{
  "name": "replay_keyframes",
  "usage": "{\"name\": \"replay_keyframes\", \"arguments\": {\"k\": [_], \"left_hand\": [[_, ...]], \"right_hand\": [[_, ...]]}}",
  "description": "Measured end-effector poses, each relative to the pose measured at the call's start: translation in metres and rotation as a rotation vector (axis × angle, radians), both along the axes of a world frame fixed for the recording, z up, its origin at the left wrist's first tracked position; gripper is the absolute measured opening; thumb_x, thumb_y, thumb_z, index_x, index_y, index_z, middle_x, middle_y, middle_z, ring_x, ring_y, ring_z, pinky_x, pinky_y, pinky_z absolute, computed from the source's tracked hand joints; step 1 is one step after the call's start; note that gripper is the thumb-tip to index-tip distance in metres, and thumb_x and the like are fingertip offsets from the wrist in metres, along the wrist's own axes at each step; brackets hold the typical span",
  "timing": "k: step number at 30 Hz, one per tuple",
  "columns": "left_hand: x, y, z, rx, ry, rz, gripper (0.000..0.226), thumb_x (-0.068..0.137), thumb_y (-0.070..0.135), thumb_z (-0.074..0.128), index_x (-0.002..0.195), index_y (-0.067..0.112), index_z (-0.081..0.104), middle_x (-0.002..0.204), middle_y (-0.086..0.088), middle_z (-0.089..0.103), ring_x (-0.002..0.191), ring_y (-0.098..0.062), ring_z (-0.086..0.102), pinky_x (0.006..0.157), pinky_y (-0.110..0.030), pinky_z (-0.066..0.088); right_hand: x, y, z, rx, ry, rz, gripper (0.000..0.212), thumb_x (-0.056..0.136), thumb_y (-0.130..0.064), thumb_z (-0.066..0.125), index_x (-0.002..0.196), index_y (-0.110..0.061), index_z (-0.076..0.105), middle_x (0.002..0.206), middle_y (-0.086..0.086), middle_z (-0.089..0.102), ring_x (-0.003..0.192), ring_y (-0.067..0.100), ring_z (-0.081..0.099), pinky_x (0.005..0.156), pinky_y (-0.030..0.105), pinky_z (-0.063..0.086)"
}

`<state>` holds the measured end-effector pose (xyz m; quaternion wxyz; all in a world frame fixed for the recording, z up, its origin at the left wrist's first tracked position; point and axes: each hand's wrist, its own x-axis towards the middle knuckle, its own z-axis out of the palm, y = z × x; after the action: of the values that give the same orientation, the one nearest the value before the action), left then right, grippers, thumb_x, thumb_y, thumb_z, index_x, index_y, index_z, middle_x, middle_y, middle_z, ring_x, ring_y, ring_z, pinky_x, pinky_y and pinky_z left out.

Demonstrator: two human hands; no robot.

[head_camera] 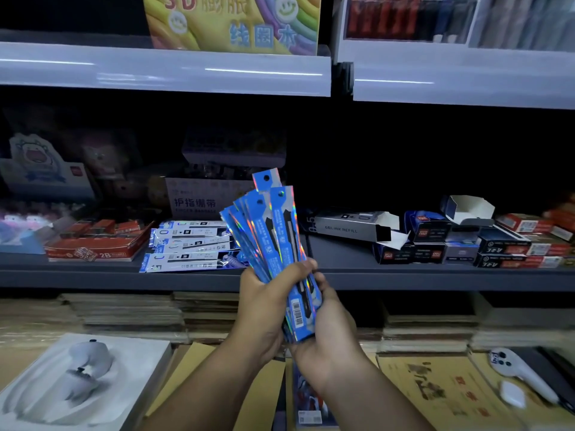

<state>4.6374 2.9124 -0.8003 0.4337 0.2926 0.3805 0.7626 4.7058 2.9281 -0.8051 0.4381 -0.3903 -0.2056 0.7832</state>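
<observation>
Blue packets: a fanned bundle of blue packets [273, 231] with holographic edges, held upright in front of the shelf [342, 276], tops spread apart, lower ends bunched together
Left hand: the left hand [264, 309] grips the bundle from the left side, its fingers [295, 270] curled over the front of the packets
Right hand: the right hand [326, 334] grips the lower ends from the right and below, fingers curled round them, touching the left hand
Shelf, left part: white packets [189, 247] lie flat in an overlapping pile just behind the bundle; a red box [96, 244] marked 2B sits further left
Shelf, right part: an opened grey box [348, 227] printed GEL INK REFILL lies on its side, with dark boxes [435, 241] stacked beside it
Below the shelf: stacks of notebooks [130, 312], and nearer the camera a book [84, 377] with a white figure on its cover
</observation>
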Motion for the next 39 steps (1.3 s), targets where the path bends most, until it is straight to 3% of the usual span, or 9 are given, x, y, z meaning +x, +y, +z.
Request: {"name": "replay_keyframes", "arguments": {"k": [5, 11, 15, 19, 22, 26, 31, 35, 39], "left_hand": [[-0.003, 0.004, 0.003, 0.021, -0.109, -0.026, 0.01, 0.09, 0.002, 0.067, 0.08, 0.005, 0.067, 0.072, -0.016, 0.064, 0.064, -0.029, 0.063, 0.071, -0.041, 0.055], [-0.015, 0.011, 0.004, 0.072, -0.193, -0.093, 0.018, 0.087, -0.002, 0.069, 0.1, 0.007, 0.061, 0.064, -0.009, 0.044, 0.054, -0.021, 0.046, 0.065, -0.038, 0.048], [-0.023, 0.011, 0.005, 0.003, -0.056, -0.083, 0.026, 0.083, -0.01, 0.07, 0.099, 0.009, 0.063, 0.069, -0.013, 0.058, 0.059, -0.025, 0.059, 0.069, -0.039, 0.056], [-0.028, 0.009, 0.0, -0.06, 0.144, -0.078, 0.025, 0.079, -0.009, 0.075, 0.076, 0.015, 0.066, 0.067, -0.007, 0.062, 0.059, -0.021, 0.061, 0.064, -0.036, 0.053], [-0.031, 0.006, -0.005, -0.076, 0.261, -0.121, 0.025, 0.07, -0.006, 0.082, 0.085, 0.005, 0.066, 0.074, -0.012, 0.061, 0.067, -0.025, 0.061, 0.064, -0.037, 0.053], [-0.03, 0.0, -0.004, -0.142, 0.538, -0.233, 0.026, 0.076, -0.006, 0.081, 0.098, -0.007, 0.066, 0.093, -0.024, 0.071, 0.083, -0.027, 0.068, 0.081, -0.039, 0.057], [-0.029, -0.003, -0.003, -0.183, 0.684, -0.338, 0.028, 0.078, -0.006, 0.079, 0.095, -0.01, 0.058, 0.082, -0.015, 0.065, 0.077, -0.025, 0.063, 0.08, -0.038, 0.057], [-0.029, -0.004, -0.002, -0.209, 0.689, -0.357, 0.031, 0.074, -0.004, 0.082, 0.092, -0.009, 0.057, 0.079, -0.016, 0.063, 0.076, -0.027, 0.063, 0.085, -0.05, 0.057], [-0.027, -0.006, -0.001, -0.224, 0.666, -0.35, 0.025, 0.076, 0.001, 0.082, 0.091, -0.001, 0.063, 0.081, -0.012, 0.065, 0.076, -0.023, 0.064, 0.075, -0.04, 0.053]], "right_hand": [[0.001, 0.001, 0.002, 0.067, -0.062, 0.038, 0.031, 0.106, -0.026, 0.051, 0.117, -0.003, 0.07, 0.106, 0.016, 0.078, 0.1, 0.033, 0.075, 0.083, 0.044, 0.059], [0.005, 0.004, 0.003, 0.2, -0.164, 0.123, 0.02, 0.106, -0.023, 0.049, 0.091, -0.015, 0.059, 0.086, 0.012, 0.074, 0.072, 0.025, 0.069, 0.069, 0.039, 0.055], [0.01, 0.013, -0.001, 0.423, -0.355, 0.092, 0.028, 0.106, -0.026, 0.05, 0.096, -0.006, 0.067, 0.093, 0.015, 0.078, 0.086, 0.033, 0.075, 0.084, 0.051, 0.06], [0.021, 0.019, 0.001, 0.708, -0.405, -0.03, 0.007, 0.1, -0.012, 0.061, 0.103, -0.013, 0.067, 0.098, 0.009, 0.076, 0.087, 0.023, 0.075, 0.081, 0.037, 0.061], [0.032, 0.022, 0.003, 0.995, -0.503, -0.126, 0.018, 0.098, -0.009, 0.065, 0.111, -0.022, 0.065, 0.106, -0.004, 0.073, 0.094, 0.008, 0.072, 0.08, 0.025, 0.058], [0.04, 0.031, 0.01, 1.228, -0.558, -0.112, 0.052, 0.096, -0.03, 0.064, 0.146, -0.03, 0.048, 0.139, -0.014, 0.059, 0.13, 0.004, 0.056, 0.105, 0.028, 0.048], [0.041, 0.037, 0.01, 1.264, -0.582, -0.099, 0.071, 0.093, -0.04, 0.064, 0.157, -0.032, 0.035, 0.151, -0.013, 0.049, 0.138, 0.007, 0.05, 0.111, 0.038, 0.048], [0.043, 0.038, 0.008, 1.291, -0.623, -0.153, 0.059, 0.099, -0.032, 0.065, 0.153, -0.025, 0.042, 0.146, -0.008, 0.048, 0.133, 0.008, 0.053, 0.108, 0.033, 0.049], [0.043, 0.034, 0.005, 1.278, -0.627, -0.164, 0.045, 0.101, -0.03, 0.062, 0.144, -0.027, 0.049, 0.134, -0.007, 0.054, 0.122, 0.007, 0.06, 0.099, 0.034, 0.055]]}}
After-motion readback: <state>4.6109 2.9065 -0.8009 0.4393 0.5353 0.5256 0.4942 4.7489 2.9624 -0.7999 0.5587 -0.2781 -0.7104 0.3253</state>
